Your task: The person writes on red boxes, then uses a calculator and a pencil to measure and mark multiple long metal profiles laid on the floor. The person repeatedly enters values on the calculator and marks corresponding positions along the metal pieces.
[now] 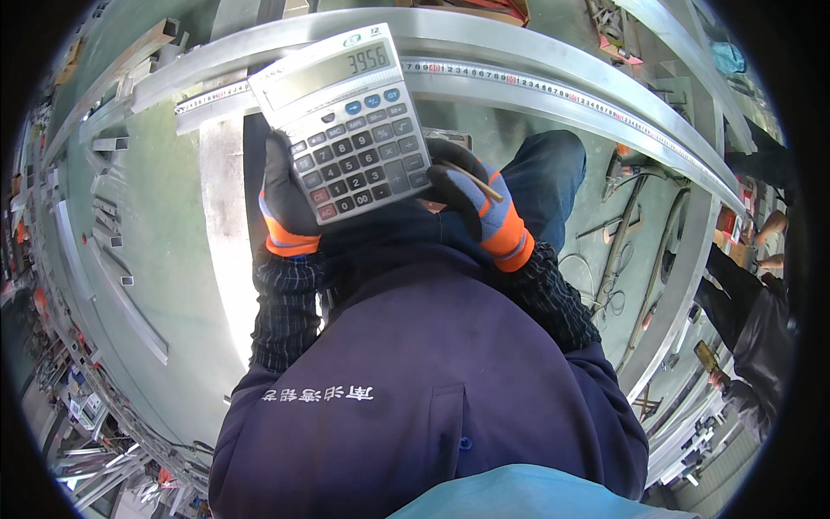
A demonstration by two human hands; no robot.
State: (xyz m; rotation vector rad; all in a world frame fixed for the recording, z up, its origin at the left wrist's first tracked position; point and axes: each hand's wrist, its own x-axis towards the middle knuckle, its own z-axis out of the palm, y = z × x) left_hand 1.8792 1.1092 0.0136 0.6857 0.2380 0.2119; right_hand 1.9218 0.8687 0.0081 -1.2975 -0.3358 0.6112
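Observation:
A grey desktop calculator (350, 130) is held up before me, tilted, its display lit by glare and showing digits. My left hand (285, 194), in a black-coated glove with an orange cuff, grips its lower left side. At its lower right edge is my right hand (480, 201), gloved alike, with its fingers curled. A thin wooden stick (476, 181), perhaps a pencil, is tucked in those right fingers. Behind the calculator, a measuring tape (519, 79) with black and red figures lies along a metal bar (506, 107). The calculator hides part of the tape.
A second long metal bar (506, 36) runs beyond the tape. Cut metal profiles (123, 279) lie on the green floor at left. Hoses and cables (622, 240) lie on the right, inside a metal frame (681, 285). Another person (758, 344) is at the far right.

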